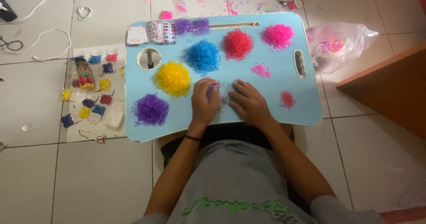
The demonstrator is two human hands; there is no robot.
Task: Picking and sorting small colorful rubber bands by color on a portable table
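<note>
Two hands meet at the front middle of a light blue lap table (275,113), over a small mixed clump of tiny elastic bands (220,95). The left hand (205,100) has its fingers curled down over the clump's purple part, the grip closed loosely on a few bands; a black band circles that wrist. The right hand (249,102) lies flatter, fingertips pressing on the clump's right edge; whether it pinches anything cannot be told.

Around them on the table, in heaps well apart: a yellow pile (173,78) just left of the left hand, a purple pile (151,109) nearer the front left corner, a blue pile (202,56) behind, a red pile (238,44), a magenta pile (278,35), a small pink scatter (261,70) and a small red scatter (287,99).

On the tiled floor to the left, a white sheet (91,133) carries little packets of sorted bands. To the right lies a clear plastic bag (339,44).
</note>
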